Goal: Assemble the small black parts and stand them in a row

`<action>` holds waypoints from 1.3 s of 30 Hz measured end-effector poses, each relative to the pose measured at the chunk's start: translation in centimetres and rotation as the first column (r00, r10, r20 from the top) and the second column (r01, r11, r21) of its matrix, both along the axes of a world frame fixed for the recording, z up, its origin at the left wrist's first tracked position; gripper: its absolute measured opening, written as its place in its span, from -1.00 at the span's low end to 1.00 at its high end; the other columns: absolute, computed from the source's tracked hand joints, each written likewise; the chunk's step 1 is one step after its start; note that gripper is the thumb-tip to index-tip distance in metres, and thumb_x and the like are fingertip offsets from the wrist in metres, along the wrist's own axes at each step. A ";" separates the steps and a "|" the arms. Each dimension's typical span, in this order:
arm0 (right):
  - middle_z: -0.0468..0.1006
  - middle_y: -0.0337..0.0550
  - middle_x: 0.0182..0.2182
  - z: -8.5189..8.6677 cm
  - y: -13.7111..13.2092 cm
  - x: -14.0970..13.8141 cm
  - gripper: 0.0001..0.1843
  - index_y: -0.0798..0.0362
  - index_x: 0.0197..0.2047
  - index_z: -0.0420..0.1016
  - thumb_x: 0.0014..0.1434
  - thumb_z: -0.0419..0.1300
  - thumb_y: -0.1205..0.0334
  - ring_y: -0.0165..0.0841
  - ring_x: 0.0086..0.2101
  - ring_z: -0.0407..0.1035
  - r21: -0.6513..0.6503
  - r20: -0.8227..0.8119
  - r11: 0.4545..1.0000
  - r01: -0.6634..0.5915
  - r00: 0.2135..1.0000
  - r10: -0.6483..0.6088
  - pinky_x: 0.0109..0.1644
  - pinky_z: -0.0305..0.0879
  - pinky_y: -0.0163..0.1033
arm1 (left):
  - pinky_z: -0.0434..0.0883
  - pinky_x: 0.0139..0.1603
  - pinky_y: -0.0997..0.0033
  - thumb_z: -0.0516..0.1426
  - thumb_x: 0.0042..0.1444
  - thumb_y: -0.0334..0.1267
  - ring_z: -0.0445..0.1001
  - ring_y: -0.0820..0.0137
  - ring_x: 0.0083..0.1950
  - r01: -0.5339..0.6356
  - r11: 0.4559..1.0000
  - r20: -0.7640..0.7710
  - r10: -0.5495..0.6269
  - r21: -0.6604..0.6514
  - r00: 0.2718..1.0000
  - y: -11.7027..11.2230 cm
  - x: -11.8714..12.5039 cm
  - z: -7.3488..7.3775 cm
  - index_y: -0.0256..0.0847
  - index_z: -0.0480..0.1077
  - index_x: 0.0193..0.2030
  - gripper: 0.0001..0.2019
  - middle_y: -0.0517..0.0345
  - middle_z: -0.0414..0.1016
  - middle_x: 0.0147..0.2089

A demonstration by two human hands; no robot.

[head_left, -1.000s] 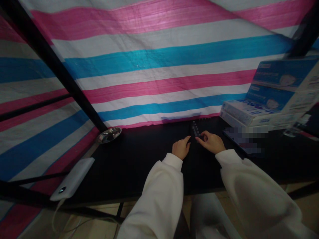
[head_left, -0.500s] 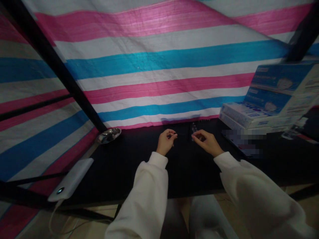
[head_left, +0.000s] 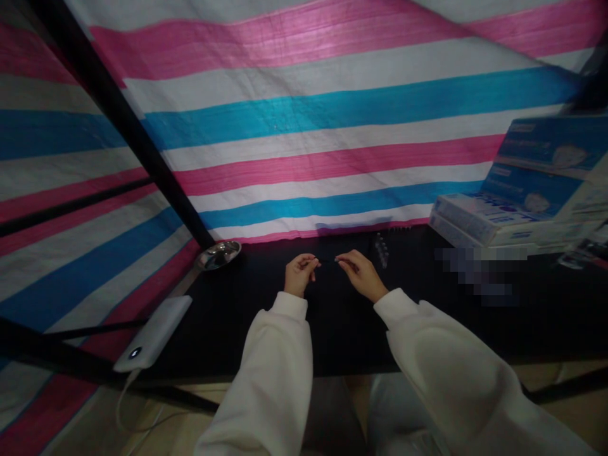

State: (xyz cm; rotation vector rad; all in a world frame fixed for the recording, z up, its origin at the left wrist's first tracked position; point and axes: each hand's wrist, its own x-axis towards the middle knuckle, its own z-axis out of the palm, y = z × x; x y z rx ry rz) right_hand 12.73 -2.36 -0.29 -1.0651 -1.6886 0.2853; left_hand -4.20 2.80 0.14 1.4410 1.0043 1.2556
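Just above the black tabletop, my left hand is closed, thumb and fingertips pinched together. A thin dark strand seems to stretch from them towards the other hand, too faint against the table to name. My right hand faces it a short gap away, also closed in a pinch. Something tiny and pale shows at its fingertips, too small to make out. Just to the right of that hand lies a short line of small clear pieces on the table.
A shiny metal bowl stands at the back left, and a white power bank with a cable lies at the left edge. Blue-and-white boxes are stacked at the right. Another row of tiny pieces lies by the striped sheet.
My right hand has moved left, away from the small clear pieces and closer to my left hand. The camera view has shifted slightly; my left hand keeps its pinch.
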 end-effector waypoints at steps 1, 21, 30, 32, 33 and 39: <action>0.36 -0.14 -0.38 -0.1 0.0 0.0 -0.76 0.02 -0.20 0.39 0.14 -0.04 0.20 -0.39 -0.39 0.27 0.003 -0.004 1.000 -0.010 1.000 0.010 -0.34 0.23 -0.28 | 0.04 -0.79 0.61 0.18 -0.20 -0.13 0.19 0.65 -0.75 0.024 1.000 0.000 -0.024 -0.004 1.000 -0.1 0.1 0.0 -0.31 0.27 -0.35 -0.68 0.19 0.42 -0.49; 0.34 -0.14 -0.39 -0.4 -0.1 0.1 -0.79 0.04 -0.22 0.38 0.12 -0.01 0.22 -0.40 -0.40 0.27 0.002 -0.072 0.998 -0.067 0.995 0.067 -0.35 0.24 -0.28 | 0.01 -0.81 0.62 0.17 -0.16 -0.10 0.22 0.64 -0.74 0.178 0.981 0.029 -0.176 -0.080 0.984 -0.7 0.4 0.1 -0.32 0.26 -0.27 -0.63 0.12 0.45 -0.41; 0.34 -0.13 -0.29 -0.6 -0.1 0.3 -0.73 0.02 -0.14 0.32 0.05 0.00 0.37 -0.38 -0.30 0.29 0.024 -0.100 0.997 -0.067 0.993 0.069 -0.21 0.28 -0.22 | 0.05 -0.79 0.61 0.18 -0.17 -0.10 0.24 0.63 -0.74 0.226 0.971 -0.023 -0.228 -0.078 0.973 -1.0 0.6 0.3 -0.32 0.27 -0.28 -0.63 0.09 0.46 -0.41; 0.33 -0.13 -0.26 -0.6 0.0 0.2 -0.65 0.02 -0.12 0.29 -0.01 0.01 0.44 -0.38 -0.26 0.29 0.034 -0.115 0.995 -0.091 0.989 0.094 -0.18 0.28 -0.21 | 0.05 -0.79 0.62 0.18 -0.18 -0.10 0.24 0.63 -0.74 0.224 0.971 -0.024 -0.227 -0.088 0.974 -1.0 0.6 0.3 -0.32 0.27 -0.29 -0.63 0.08 0.46 -0.40; 0.32 -0.13 -0.25 -0.6 0.0 0.2 -0.62 0.02 -0.11 0.28 -0.04 0.01 0.47 -0.37 -0.24 0.29 0.036 -0.121 0.994 -0.105 0.987 0.109 -0.17 0.28 -0.20 | 0.04 -0.79 0.62 0.18 -0.19 -0.10 0.24 0.63 -0.74 0.223 0.970 -0.024 -0.226 -0.093 0.974 -1.1 0.6 0.4 -0.32 0.27 -0.29 -0.63 0.08 0.47 -0.40; 0.33 -0.15 -0.22 -0.6 -0.2 0.2 -0.53 0.02 -0.12 0.27 -0.13 -0.03 0.54 -0.37 -0.20 0.29 0.049 -0.146 0.990 -0.134 0.979 0.140 -0.07 0.27 -0.16 | 0.06 -0.79 0.61 0.18 -0.18 -0.11 0.27 0.60 -0.74 0.245 0.964 -0.038 -0.250 -0.108 0.967 -1.3 0.6 0.7 -0.33 0.26 -0.29 -0.63 0.05 0.48 -0.38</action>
